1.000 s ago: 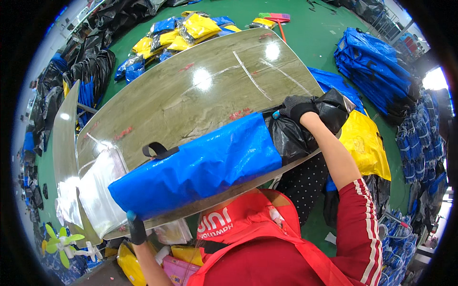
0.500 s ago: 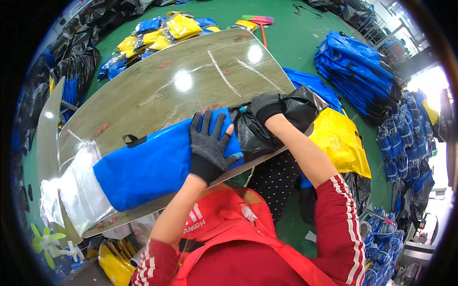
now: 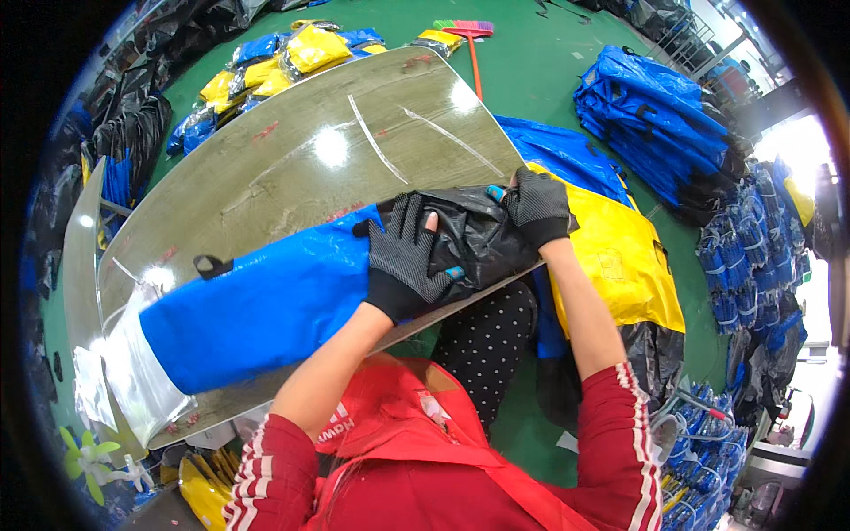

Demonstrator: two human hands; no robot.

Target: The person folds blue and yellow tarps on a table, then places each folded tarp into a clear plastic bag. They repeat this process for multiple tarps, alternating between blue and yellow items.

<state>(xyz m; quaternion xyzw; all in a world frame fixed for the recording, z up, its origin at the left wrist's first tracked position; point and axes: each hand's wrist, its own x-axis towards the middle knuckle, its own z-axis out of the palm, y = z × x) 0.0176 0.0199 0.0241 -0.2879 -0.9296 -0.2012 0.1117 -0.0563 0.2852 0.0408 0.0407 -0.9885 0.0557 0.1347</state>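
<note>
Now: folded, blue-and-black, glossy plastic sheeting [image 3: 266, 296], centre-left of frame; black end less bunched than before, thus a tidier bundle. Your gloved left hand [image 3: 400, 246]: spread flat, gripping nothing. Your gloved right hand [image 3: 537, 205]: curled at black end, pinch unclear.

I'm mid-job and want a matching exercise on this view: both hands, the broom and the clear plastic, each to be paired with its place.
Column one
1. Left hand
2. Right hand
3. Broom
4. Clear plastic

Column two
A. On the green floor, past the far edge of the table
B. At the right-hand, black end of the blue-and-black bundle
C. At the table's left end, beside the bundle's blue end
D. Spread over the bundle where blue meets black

Right pairs: 1-D, 2-B, 3-A, 4-C
</note>
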